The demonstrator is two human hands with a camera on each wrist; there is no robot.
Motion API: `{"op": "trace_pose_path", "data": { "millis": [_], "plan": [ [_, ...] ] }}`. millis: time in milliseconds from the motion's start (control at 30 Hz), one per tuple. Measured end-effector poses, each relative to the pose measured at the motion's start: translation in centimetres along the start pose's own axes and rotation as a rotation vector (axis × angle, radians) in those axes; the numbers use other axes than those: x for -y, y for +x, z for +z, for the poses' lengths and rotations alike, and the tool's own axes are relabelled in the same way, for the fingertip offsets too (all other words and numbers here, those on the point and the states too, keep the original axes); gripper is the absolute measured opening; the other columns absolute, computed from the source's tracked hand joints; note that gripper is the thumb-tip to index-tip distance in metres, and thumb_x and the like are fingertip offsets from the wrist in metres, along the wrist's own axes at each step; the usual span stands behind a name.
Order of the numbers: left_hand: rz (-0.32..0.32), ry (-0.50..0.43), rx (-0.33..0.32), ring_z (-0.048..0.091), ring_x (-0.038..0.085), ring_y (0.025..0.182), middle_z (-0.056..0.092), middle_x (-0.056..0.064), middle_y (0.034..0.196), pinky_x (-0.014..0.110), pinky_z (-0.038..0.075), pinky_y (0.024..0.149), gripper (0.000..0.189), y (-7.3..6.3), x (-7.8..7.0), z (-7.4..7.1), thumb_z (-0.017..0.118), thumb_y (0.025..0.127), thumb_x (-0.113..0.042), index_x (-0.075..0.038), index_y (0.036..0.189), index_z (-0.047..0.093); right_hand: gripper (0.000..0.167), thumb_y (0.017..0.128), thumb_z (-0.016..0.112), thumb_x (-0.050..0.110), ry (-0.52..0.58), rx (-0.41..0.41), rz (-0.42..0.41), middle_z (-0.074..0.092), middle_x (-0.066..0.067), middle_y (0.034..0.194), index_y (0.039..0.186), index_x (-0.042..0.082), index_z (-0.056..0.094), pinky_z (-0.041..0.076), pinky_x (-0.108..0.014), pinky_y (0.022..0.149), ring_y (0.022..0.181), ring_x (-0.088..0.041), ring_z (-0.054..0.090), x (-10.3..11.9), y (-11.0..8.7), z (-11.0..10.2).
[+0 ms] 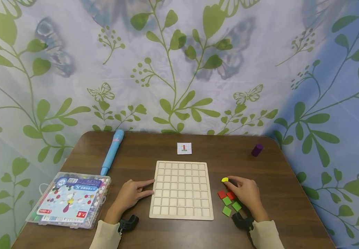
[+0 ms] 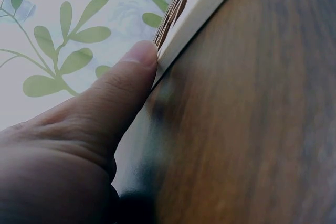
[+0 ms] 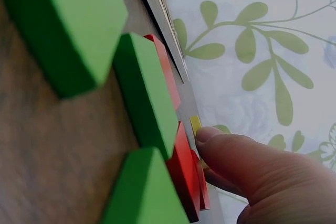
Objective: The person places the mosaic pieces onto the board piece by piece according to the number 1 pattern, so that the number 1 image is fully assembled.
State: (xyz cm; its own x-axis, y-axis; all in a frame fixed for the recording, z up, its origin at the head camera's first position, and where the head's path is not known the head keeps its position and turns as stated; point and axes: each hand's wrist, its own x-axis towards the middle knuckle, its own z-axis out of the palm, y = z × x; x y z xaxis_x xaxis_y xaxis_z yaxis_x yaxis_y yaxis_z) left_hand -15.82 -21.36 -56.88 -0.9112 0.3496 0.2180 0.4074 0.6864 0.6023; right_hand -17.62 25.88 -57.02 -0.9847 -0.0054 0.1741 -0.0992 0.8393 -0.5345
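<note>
A pale wooden grid board (image 1: 182, 189) lies on the table in the head view. My left hand (image 1: 131, 194) rests at its left edge, thumb and forefinger stretched out with their tips against the frame; in the left wrist view the thumb (image 2: 118, 85) meets the board's side. To the right of the board, my right hand (image 1: 245, 192) pinches a yellow tile (image 1: 224, 180) between thumb and fingers. Just below that hand lie red tiles (image 1: 221, 194) and green tiles (image 1: 227, 211), which loom close in the right wrist view.
Behind the board lies a small pattern card (image 1: 184, 148) with a coloured figure on a grid. A purple cylinder (image 1: 257, 150) stands at the back right. On the left are a blue microphone-shaped object (image 1: 112, 152) and a clear plastic case (image 1: 68, 200) of coloured balls.
</note>
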Motion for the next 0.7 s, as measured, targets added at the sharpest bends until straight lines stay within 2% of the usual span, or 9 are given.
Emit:
{"op": "trace_pose_path", "data": {
  "millis": [100, 200, 467, 600, 700],
  "plan": [
    [0.008, -0.009, -0.001, 0.011, -0.002, 0.049, 0.021, -0.023, 0.048, 0.023, 0.032, 0.061, 0.049, 0.0, 0.0, 0.0, 0.079, 0.087, -0.043, -0.026, 0.132, 0.072, 0.044, 0.085, 0.082, 0.048, 0.014, -0.002, -0.019, 0.033, 0.009, 0.052, 0.114, 0.015, 0.081, 0.023, -0.027, 0.045, 0.047, -0.009, 0.028, -0.1, 0.1, 0.1],
    [0.008, -0.027, 0.007, 0.011, -0.001, 0.050, 0.021, -0.022, 0.048, 0.020, 0.022, 0.052, 0.048, 0.1, -0.1, 0.0, 0.079, 0.088, -0.043, -0.025, 0.132, 0.072, 0.041, 0.085, 0.083, 0.046, 0.027, -0.015, -0.056, 0.032, 0.010, 0.052, 0.112, 0.015, 0.081, 0.023, -0.026, 0.045, 0.047, -0.007, 0.026, 0.1, 0.2, 0.0],
    [0.000, -0.018, 0.008, 0.012, -0.001, 0.050, 0.023, -0.020, 0.048, 0.021, 0.022, 0.053, 0.048, 0.1, 0.1, 0.1, 0.079, 0.088, -0.044, -0.026, 0.132, 0.072, 0.036, 0.086, 0.083, 0.040, 0.052, -0.030, -0.119, 0.031, 0.012, 0.050, 0.112, 0.015, 0.081, 0.025, -0.027, 0.042, 0.043, -0.006, 0.024, 1.9, 0.3, -1.0],
    [0.010, 0.002, -0.003, 0.012, -0.002, 0.050, 0.022, -0.022, 0.049, 0.024, 0.031, 0.062, 0.048, 0.1, 0.1, 0.1, 0.078, 0.088, -0.046, -0.026, 0.132, 0.072, 0.034, 0.085, 0.086, 0.035, 0.060, -0.055, -0.161, 0.030, 0.013, 0.048, 0.111, 0.014, 0.081, 0.026, -0.027, 0.041, 0.041, -0.006, 0.024, 3.4, 0.5, -1.5],
    [0.016, -0.002, -0.004, 0.012, -0.002, 0.050, 0.021, -0.023, 0.049, 0.024, 0.031, 0.061, 0.048, 0.0, 0.0, 0.1, 0.079, 0.088, -0.044, -0.025, 0.131, 0.073, 0.033, 0.083, 0.087, 0.034, 0.078, -0.065, -0.180, 0.028, 0.013, 0.049, 0.110, 0.015, 0.081, 0.025, -0.027, 0.040, 0.042, -0.006, 0.023, 4.7, 0.8, -1.7]
  ]
}}
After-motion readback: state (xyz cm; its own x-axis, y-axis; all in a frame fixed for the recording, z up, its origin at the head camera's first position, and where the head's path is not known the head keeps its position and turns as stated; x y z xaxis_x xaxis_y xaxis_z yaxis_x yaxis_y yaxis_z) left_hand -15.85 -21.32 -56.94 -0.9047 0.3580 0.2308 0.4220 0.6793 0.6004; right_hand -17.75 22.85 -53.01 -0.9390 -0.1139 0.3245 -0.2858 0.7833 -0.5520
